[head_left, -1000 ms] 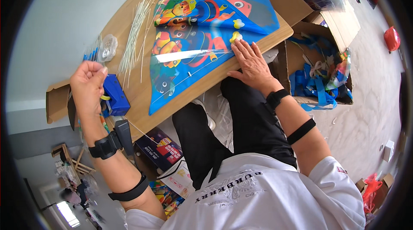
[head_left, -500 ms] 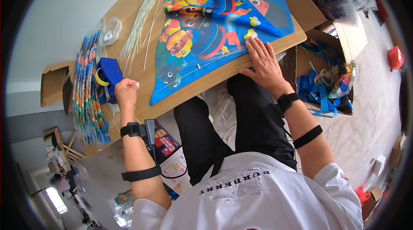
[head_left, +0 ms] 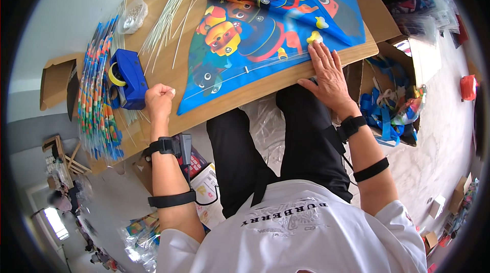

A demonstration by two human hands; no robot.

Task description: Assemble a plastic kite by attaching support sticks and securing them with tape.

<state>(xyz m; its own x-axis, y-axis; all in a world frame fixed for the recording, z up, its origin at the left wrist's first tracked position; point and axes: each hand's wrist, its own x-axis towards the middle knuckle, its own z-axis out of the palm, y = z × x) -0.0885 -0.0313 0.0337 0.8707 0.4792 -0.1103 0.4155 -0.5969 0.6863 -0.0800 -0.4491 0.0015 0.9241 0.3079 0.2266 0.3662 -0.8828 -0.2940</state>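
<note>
A blue cartoon-printed sheet [head_left: 260,43], shaped like a kite and folded over at its far right side, lies on the wooden table. Along its near edge runs a thin pale rod with a small white clip [head_left: 247,69]. My right hand [head_left: 326,74] rests flat on that edge near the right corner, its fingers stretched out. Just off the sheet's left tip is my left hand [head_left: 160,100], thumb and fingers pinched together; anything between them is too small to make out. Right beside it stands a blue tape dispenser [head_left: 133,80] with a yellow-cored roll.
Several thin pale rods [head_left: 171,15] lie across the table [head_left: 159,63]. A clear tub of small pieces [head_left: 133,15] and bundled printed sleeves [head_left: 97,99] sit at the left. An open carton [head_left: 395,89] with blue ribbons stands on the right, below plastic-wrapped packs [head_left: 413,7].
The whole view has shifted a little. My left hand has moved slightly away from the tape dispenser, toward the sheet's left tip. My right hand keeps its place on the sheet.
</note>
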